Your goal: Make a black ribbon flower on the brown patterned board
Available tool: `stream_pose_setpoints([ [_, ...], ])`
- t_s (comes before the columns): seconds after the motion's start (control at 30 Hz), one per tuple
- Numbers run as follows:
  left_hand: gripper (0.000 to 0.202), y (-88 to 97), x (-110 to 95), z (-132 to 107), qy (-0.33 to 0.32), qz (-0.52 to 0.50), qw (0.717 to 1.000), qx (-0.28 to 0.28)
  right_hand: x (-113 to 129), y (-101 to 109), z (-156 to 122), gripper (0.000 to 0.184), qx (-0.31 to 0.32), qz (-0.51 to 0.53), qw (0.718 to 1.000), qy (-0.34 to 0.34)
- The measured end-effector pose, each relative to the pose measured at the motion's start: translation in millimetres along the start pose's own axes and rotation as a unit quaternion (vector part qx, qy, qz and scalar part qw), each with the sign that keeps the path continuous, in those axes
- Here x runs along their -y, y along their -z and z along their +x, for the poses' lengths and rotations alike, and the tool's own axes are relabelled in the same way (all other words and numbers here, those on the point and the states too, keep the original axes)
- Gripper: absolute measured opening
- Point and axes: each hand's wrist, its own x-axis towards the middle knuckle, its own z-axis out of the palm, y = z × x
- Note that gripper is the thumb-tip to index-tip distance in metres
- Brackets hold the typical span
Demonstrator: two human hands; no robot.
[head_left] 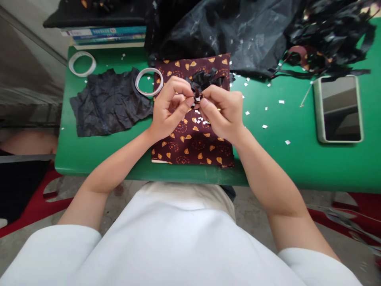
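My left hand and my right hand meet over a maroon cloth printed with orange leaf shapes. The fingertips of both hands pinch a small dark strip with a bit of white on it; its exact kind is too small to make out. Just beyond the fingers lies a bunch of black ribbon-like strips on the cloth. Small white paper pieces are scattered under my hands. Close to my left hand rests a white ring, like a roll of tape.
Left on the green table are a crumpled black cloth and another white ring. Books are stacked behind. Black sheeting and a heap of black strips cover the back. A phone lies right.
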Motion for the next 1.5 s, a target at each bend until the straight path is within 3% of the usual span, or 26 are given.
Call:
stream_pose_setpoints([
  [0.17, 0.019, 0.1, -7, 4, -0.039, -0.002, 0.999, -0.031, 2, 0, -1, 0.05, -0.005, -0.013, 1.0, -0.003],
  [0.47, 0.033, 5.4, 6, 0, 0.01, 0.057, 0.998, 0.005, 7, 2, 0, 0.039, 0.001, -0.122, 0.992, -0.005],
  [0.7, 0.033, 8.6, 2, 0, 0.002, 0.123, 0.991, 0.061, 0, -1, 3, 0.034, 0.0, -0.177, 0.982, 0.061],
  [0.83, 0.033, 10.0, 1, -1, -0.011, 0.174, 0.979, 0.11, -8, -6, 6, 0.03, -0.041, -0.189, 0.972, 0.13],
  [0.97, 0.032, 10.6, 4, -2, -0.027, 0.197, 0.972, 0.124, -11, -9, 7, 0.028, -0.083, -0.204, 0.959, 0.176],
  [1.2, 0.032, 10.2, 9, -2, -0.038, 0.203, 0.969, 0.134, -12, -9, 6, 0.025, -0.033, -0.196, 0.969, 0.145],
  [1.5, 0.033, 9.7, 12, -3, -0.038, 0.197, 0.971, 0.133, -10, -8, 6, 0.029, -0.015, -0.217, 0.967, 0.129],
])
